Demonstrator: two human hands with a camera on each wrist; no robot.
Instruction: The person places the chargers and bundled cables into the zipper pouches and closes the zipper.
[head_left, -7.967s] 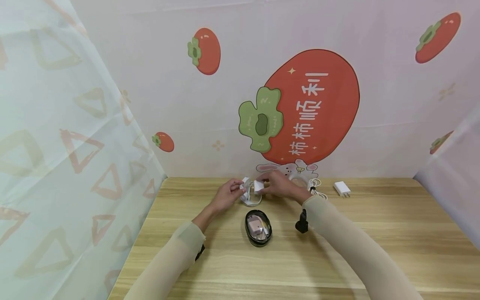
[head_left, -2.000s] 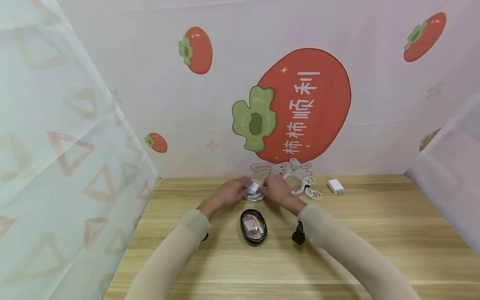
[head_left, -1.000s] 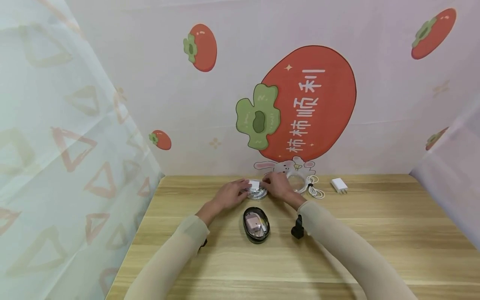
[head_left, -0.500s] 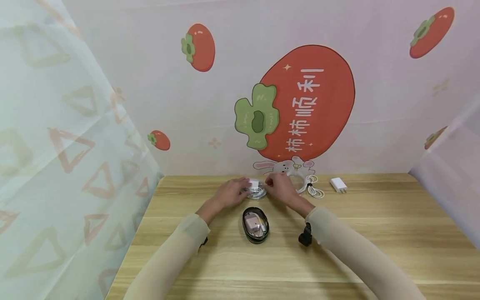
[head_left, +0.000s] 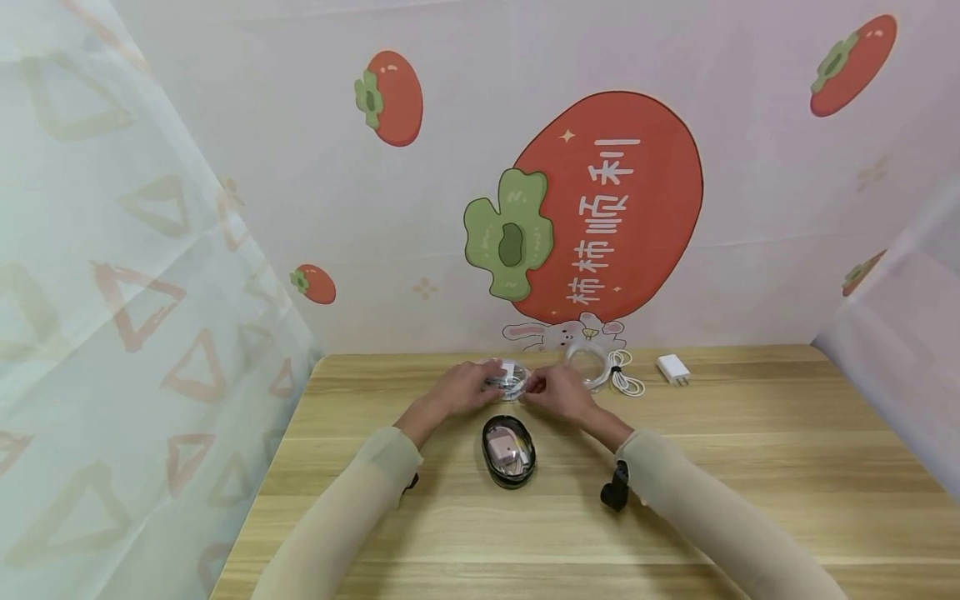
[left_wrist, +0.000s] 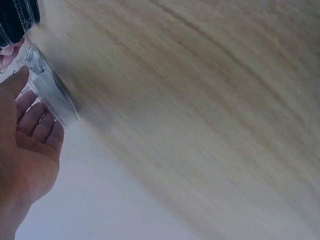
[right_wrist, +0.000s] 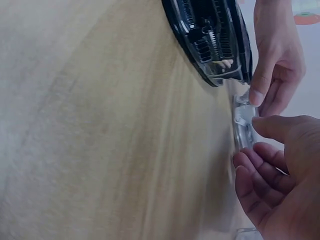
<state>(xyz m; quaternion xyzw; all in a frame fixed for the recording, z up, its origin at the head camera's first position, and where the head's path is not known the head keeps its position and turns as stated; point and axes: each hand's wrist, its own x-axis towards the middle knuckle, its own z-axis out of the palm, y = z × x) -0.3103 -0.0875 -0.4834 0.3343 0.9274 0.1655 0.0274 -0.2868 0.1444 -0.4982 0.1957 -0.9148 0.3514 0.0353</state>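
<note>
1. While the left hand point(head_left: 459, 386) steadies the clear round case point(head_left: 512, 383), the likely step is seating the white block point(head_left: 508, 369) and pale cable inside it.
2. Case location: far edge of the table point(head_left: 525, 542), between both hands, just beyond the black oval case point(head_left: 510, 482).
3. Left: thumb on one side, fingers bent round the other, grasping the clear round case. Right hand point(head_left: 561, 393): bent fingers at the near right rim; can't tell if they pinch rim, cable or nothing.
4. To do it well: hold the wall lightly (looks like thin plastic), press cable flat with fingertips, no strand over the rim. Stray loops could get trapped.
5. Keep elbows wide; the black oval case sits near the forearms and could be nudged.
6. Count: hands 2; clear round case 1; white block in it 1; black oval case 1, with one pink block point(head_left: 501, 448); clear ring-shaped piece point(head_left: 606, 367) 1, maybe a lid; tied white cable point(head_left: 622, 380) 1; loose white charger point(head_left: 672, 367) 1. Cable turns inside the clear case: too small to count.
</note>
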